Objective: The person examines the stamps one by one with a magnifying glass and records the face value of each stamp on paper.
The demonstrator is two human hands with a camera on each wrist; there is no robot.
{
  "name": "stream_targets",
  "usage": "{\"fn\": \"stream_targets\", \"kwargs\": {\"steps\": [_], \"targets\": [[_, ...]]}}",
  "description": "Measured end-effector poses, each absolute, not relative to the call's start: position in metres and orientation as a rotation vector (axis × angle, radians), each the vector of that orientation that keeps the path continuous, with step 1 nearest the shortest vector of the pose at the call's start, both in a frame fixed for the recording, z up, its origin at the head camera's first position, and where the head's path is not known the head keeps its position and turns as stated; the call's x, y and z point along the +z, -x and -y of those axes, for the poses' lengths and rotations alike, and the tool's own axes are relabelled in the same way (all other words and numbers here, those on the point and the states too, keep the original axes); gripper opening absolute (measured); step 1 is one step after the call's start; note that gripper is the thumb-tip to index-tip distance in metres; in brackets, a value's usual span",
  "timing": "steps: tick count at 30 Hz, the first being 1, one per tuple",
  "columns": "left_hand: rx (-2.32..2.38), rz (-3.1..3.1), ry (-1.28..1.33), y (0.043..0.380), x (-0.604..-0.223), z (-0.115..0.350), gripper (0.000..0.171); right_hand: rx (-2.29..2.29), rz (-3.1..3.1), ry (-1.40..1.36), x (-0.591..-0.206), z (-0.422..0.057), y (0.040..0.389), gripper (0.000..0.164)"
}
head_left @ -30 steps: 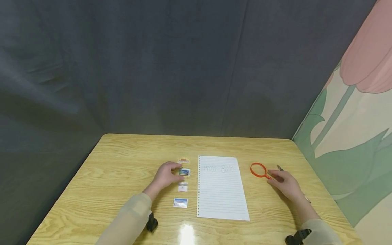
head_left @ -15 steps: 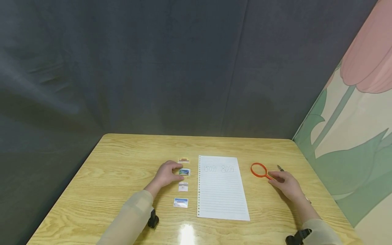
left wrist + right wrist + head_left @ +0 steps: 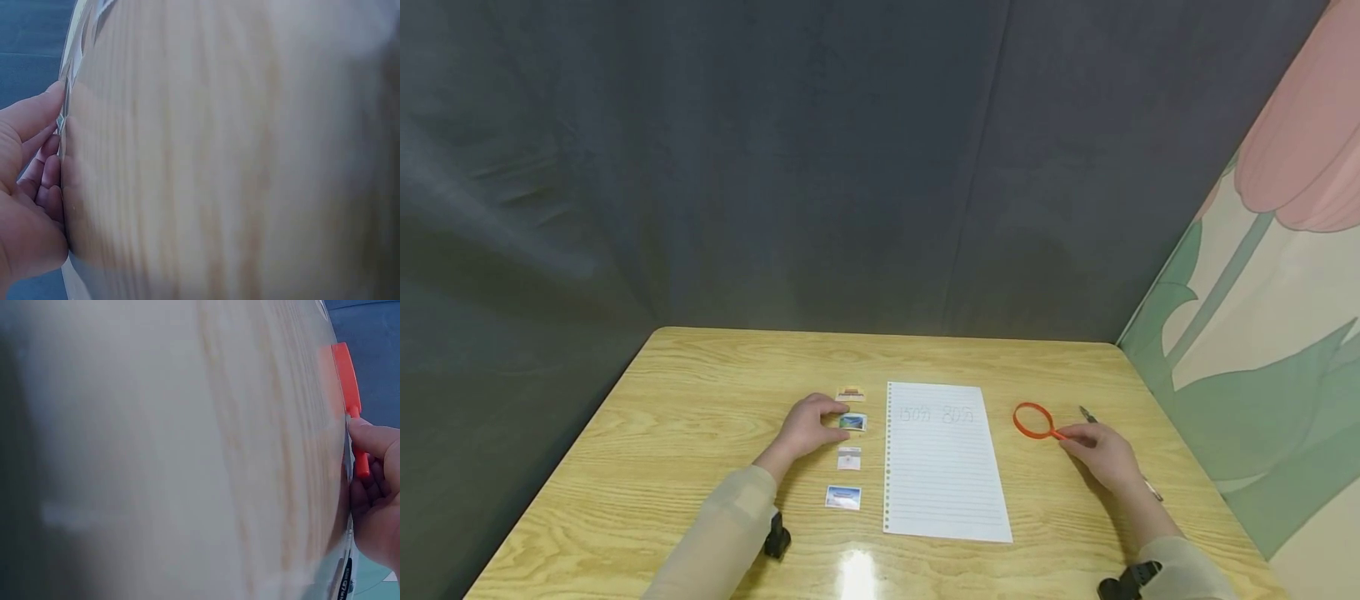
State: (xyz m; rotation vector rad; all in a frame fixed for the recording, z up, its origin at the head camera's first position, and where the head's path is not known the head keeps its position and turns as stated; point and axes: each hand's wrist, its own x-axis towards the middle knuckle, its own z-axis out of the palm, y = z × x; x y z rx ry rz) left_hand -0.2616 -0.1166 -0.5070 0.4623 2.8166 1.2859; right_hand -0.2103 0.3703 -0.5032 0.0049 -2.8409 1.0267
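2 hands over 1 wood surface [image 3: 715, 508]. left hand [image 3: 805, 427]: grip apart, thumb & forefinger w/ a gap, 1 either side of the 2nd card [image 3: 852, 422]; can't tell if they touch it. 4 small cards total, 1 column: yellowish card [image 3: 850, 393] farthest, then the 2nd (blue/green pic), then pale card [image 3: 849, 459], then blue/white card [image 3: 843, 497] nearest, w/ a wider gap before that last 1.

right hand [image 3: 1102, 456]: grip clamped on the handle of 1 red magnifier [image 3: 1052, 432], pinched btwn thumb & fingers; its ring is tilted, on the side twd the paper; can't tell if the rim touches the surface. 1 pen [image 3: 1087, 414] by the same hand, mid part hidden behind hand & wrist, both ends showing.

btwn cards & magnifier: 1 lined paper [image 3: 947, 479], holes down the card side, 2 handwritten bits near the far end. 2 pale sleeves, 1 black device per wrist. behind: 1 dark curtain [image 3: 850, 167]; right: 1 wall [image 3: 1247, 358] w/ pink flower & green leaves.
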Motion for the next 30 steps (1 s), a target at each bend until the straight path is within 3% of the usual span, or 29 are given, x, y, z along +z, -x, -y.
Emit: {"fn": "stream_targets", "kwargs": {"steps": [12, 22, 30], "targets": [[1.31, -2.833, -0.495, 0.261, -0.508, 0.117, 0.032, 1.032, 2.78, -0.046, -0.484, -0.345, 0.218, 0.016], [1.323, -2.843, -0.487, 0.261, -0.508, 0.117, 0.03, 1.161, 2.625, -0.269, -0.475, -0.302, 0.233, 0.012], [1.329, -2.838, -0.482, 0.26, -0.506, 0.117, 0.027, 1.277, 2.667, -0.249, -0.474, -0.26, 0.238, 0.01]]}}
